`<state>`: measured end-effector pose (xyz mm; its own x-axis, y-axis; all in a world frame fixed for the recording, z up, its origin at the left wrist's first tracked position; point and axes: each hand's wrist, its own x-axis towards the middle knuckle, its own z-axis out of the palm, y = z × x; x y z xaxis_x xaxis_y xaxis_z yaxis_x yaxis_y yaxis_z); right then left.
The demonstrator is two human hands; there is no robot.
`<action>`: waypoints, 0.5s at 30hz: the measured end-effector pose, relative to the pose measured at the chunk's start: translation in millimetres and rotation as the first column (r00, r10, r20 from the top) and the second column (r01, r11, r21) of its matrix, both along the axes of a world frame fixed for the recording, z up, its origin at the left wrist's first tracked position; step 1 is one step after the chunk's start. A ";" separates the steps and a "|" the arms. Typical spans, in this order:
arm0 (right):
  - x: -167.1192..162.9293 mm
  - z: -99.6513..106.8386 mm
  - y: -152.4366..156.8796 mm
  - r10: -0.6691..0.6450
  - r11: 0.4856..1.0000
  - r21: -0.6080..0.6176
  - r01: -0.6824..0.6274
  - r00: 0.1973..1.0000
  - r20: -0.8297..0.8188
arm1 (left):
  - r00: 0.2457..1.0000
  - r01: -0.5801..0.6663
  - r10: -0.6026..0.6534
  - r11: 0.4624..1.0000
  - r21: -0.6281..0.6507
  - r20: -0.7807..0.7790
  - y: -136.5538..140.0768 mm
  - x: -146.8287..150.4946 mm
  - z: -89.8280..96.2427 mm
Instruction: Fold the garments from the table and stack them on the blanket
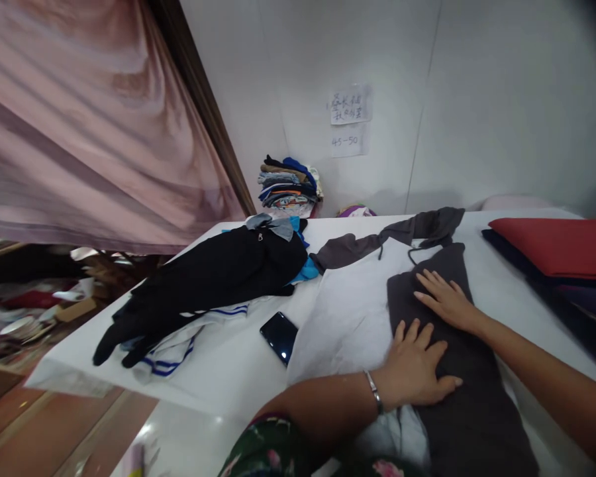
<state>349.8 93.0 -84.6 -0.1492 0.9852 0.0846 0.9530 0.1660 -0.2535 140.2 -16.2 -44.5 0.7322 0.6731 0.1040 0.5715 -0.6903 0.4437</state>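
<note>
Two spread hands lie flat on a grey and white garment

At the bottom edge, the floral sleeve (273, 444) is cut off, as is the garment's (467, 377) near end, so its full outline cannot be told. The left forearm covers part of the white cloth. The left hand (417, 364), with a bracelet (373, 392) at its wrist, lies palm down across the edge of the grey panel, fingers apart, grasping nothing. The garment is directly beneath both hands. Just beyond, the right hand (447, 301) rests palm down on the same panel, fingers apart, its forearm reaching in from the right.

A phone (279, 338) lies beside the white cloth on the table (203, 381). Black clothes (223, 265) partly hide striped and blue pieces. Red cloth (559, 248) runs out of view at right. Farther back, a clothes stack (291, 182) stands below blurry handwritten paper (350, 106).
</note>
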 end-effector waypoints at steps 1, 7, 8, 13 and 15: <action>-2.5 -3.9 -8.2 0.030 0.999 0.022 -0.030 0.999 0.011 | 1.000 -0.001 0.001 1.000 -0.003 0.005 -0.1 0.1 -0.2; -12.3 -25.2 -33.9 0.097 0.994 0.046 -0.101 0.991 0.089 | 0.999 0.037 -0.036 0.999 -0.025 0.034 4.9 1.9 -2.6; -12.6 -25.5 -33.6 0.092 0.994 0.044 -0.097 0.991 0.099 | 0.998 0.049 -0.047 0.998 -0.042 0.047 10.0 0.5 -1.4; -13.6 -22.7 -31.1 0.064 0.997 0.038 -0.069 0.992 0.110 | 0.935 -0.246 0.294 0.940 -0.237 0.196 72.7 -36.9 22.4; -14.5 -22.9 -31.6 0.055 0.997 0.053 -0.061 0.993 0.105 | 0.808 -0.490 0.545 0.832 -0.258 0.222 108.4 -65.8 34.5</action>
<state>335.3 61.4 -107.6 -0.2163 0.9688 0.1209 0.9619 0.2327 -0.1433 74.4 92.2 -10.0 0.2280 0.9698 0.0870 0.6563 -0.2190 0.7220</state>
